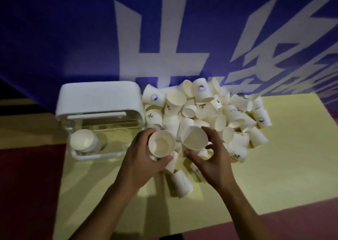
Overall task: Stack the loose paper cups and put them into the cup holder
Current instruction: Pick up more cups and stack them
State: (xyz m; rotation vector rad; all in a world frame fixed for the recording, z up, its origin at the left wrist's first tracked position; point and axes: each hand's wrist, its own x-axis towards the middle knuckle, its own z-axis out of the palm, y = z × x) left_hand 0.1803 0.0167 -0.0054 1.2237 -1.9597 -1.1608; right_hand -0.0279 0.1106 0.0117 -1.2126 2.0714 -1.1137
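A big heap of loose white paper cups (210,111) lies on the yellow table top, some printed with small blue logos. My left hand (140,164) is shut on one paper cup (161,143), its mouth facing up toward me. My right hand (212,159) is shut on a second paper cup (194,137), tilted, just right of the first; the two rims are close but apart. The cup holder (97,100), a white box with a clear front, stands to the left of the heap. A short stack of cups (85,142) lies in its left part.
The yellow table surface (274,157) extends to the right and toward me. A dark red floor shows at the left and bottom. A blue banner with large white characters (164,38) hangs close behind the heap and the holder.
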